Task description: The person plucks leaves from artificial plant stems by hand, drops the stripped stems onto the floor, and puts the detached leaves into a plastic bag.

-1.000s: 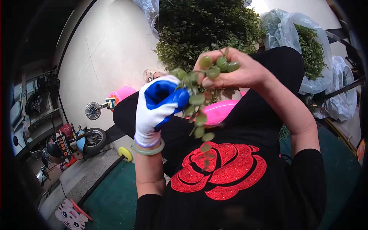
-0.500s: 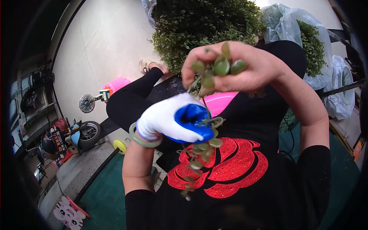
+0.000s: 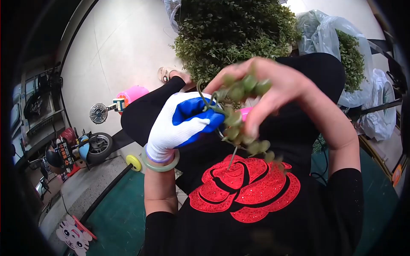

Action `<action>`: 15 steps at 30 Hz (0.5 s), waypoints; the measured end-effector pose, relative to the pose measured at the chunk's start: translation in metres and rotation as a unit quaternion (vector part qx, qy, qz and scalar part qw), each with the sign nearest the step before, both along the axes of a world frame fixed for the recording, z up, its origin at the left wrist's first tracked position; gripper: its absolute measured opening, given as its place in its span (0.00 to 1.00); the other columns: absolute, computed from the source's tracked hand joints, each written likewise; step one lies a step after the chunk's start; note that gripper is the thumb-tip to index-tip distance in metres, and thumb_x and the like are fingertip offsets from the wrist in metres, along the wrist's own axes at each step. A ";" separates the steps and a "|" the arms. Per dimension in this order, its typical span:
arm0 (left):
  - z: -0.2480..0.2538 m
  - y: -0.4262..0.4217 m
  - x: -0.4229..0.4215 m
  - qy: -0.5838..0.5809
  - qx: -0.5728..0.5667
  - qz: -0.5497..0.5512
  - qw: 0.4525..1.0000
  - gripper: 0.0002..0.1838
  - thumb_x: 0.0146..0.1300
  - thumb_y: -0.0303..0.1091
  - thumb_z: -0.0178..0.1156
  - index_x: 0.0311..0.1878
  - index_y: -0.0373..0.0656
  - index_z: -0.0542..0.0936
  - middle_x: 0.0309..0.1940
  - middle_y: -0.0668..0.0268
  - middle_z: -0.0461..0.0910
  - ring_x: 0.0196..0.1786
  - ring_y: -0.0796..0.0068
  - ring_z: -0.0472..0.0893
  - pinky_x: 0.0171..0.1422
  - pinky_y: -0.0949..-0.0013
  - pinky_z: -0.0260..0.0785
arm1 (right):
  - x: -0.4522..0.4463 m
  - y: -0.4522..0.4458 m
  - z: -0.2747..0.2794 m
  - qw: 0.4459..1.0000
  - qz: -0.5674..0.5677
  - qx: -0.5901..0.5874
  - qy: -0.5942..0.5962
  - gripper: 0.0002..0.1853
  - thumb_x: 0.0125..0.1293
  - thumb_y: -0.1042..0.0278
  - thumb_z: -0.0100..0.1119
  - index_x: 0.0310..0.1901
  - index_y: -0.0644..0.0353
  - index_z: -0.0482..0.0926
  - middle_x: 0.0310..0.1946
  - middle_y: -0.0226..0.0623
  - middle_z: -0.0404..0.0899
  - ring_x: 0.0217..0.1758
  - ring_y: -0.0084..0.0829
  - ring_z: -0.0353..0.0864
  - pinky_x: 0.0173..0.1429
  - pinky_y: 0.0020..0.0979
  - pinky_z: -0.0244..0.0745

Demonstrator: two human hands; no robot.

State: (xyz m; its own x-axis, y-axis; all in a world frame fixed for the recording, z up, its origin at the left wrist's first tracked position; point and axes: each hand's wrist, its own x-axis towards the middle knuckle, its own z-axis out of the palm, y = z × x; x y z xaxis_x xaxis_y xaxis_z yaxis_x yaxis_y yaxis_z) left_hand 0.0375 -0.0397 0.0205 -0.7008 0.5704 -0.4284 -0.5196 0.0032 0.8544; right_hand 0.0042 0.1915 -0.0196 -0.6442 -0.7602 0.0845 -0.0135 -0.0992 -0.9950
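Note:
My left hand (image 3: 183, 123), in a white knit glove with a blue coated palm, is closed in a pinch on the stems of a trailing vine with round green leaves (image 3: 232, 119). The leafy strand slants down to the right, across the red flower on the black shirt. My bare right hand (image 3: 277, 85) arches over the vine, blurred by motion. Its thumb points down, well apart from the curved fingers. More round leaves lie in front of those fingers, whose tips are partly hidden. A thin pale stem (image 3: 232, 158) sticks out below the strand.
A big bushy mass of small-leaved greenery (image 3: 230, 34) stands just beyond my hands. Right of it, a clear plastic bag (image 3: 318, 34) holds more greenery (image 3: 350, 59). A small fan (image 3: 99, 113) and a pink object (image 3: 132, 93) are left of my leg.
My left hand has shifted up and left with the stems. The right thumb has swung down away from the fingers, and the hanging strand has swung to the right.

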 end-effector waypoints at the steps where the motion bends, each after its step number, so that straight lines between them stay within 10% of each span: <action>1: 0.002 0.001 -0.001 0.009 -0.021 -0.004 1.000 0.16 0.52 0.33 0.63 0.39 0.31 0.78 0.27 0.69 0.77 0.30 0.85 0.74 0.35 0.80 0.66 | 0.000 -0.002 -0.003 0.998 0.022 0.041 0.040 0.26 0.44 0.54 0.76 0.40 0.61 0.78 0.23 0.30 0.78 0.24 0.18 0.73 0.29 0.24 0.67; 2: -0.007 -0.004 -0.007 0.154 0.003 -0.066 0.986 0.13 0.53 0.30 0.62 0.40 0.31 0.77 0.27 0.68 0.78 0.32 0.85 0.75 0.37 0.79 0.68 | -0.001 -0.005 -0.006 0.992 0.045 0.080 0.082 0.21 0.46 0.54 0.75 0.33 0.62 0.80 0.20 0.32 0.79 0.21 0.17 0.73 0.26 0.25 0.65; 5: 0.004 -0.008 -0.004 0.110 -0.097 0.009 0.989 0.12 0.53 0.27 0.61 0.39 0.31 0.77 0.27 0.68 0.78 0.32 0.84 0.76 0.37 0.78 0.69 | 0.001 -0.004 0.000 0.997 0.019 0.068 0.016 0.16 0.53 0.58 0.70 0.25 0.63 0.78 0.14 0.28 0.74 0.17 0.17 0.70 0.24 0.27 0.63; 11: -0.014 -0.013 -0.002 0.256 -0.126 -0.029 0.958 0.12 0.49 0.29 0.63 0.36 0.32 0.77 0.26 0.63 0.78 0.29 0.74 0.77 0.37 0.71 0.69 | -0.013 0.007 -0.004 0.956 -0.214 -0.081 -0.185 0.19 0.63 0.51 0.56 0.46 0.58 0.79 0.37 0.27 0.80 0.27 0.10 0.68 0.33 0.16 0.65; 15: -0.007 0.004 0.001 0.418 -0.210 0.003 0.884 0.10 0.47 0.31 0.65 0.29 0.36 0.76 0.22 0.57 0.73 0.25 0.58 0.74 0.32 0.67 0.66 | 0.010 -0.016 -0.007 0.988 -0.104 -0.057 -0.097 0.25 0.58 0.60 0.64 0.55 0.59 0.72 0.39 0.34 0.81 0.32 0.17 0.78 0.37 0.23 0.73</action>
State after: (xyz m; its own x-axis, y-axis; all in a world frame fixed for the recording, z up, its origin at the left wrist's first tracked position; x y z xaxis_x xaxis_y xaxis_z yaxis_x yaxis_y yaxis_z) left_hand 0.0380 -0.0359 0.0139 -0.8753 0.4789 0.0673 0.2915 0.4114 0.8636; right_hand 0.0138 0.1753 -0.0262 -0.7982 -0.6020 0.0214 0.1451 -0.2266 -0.9631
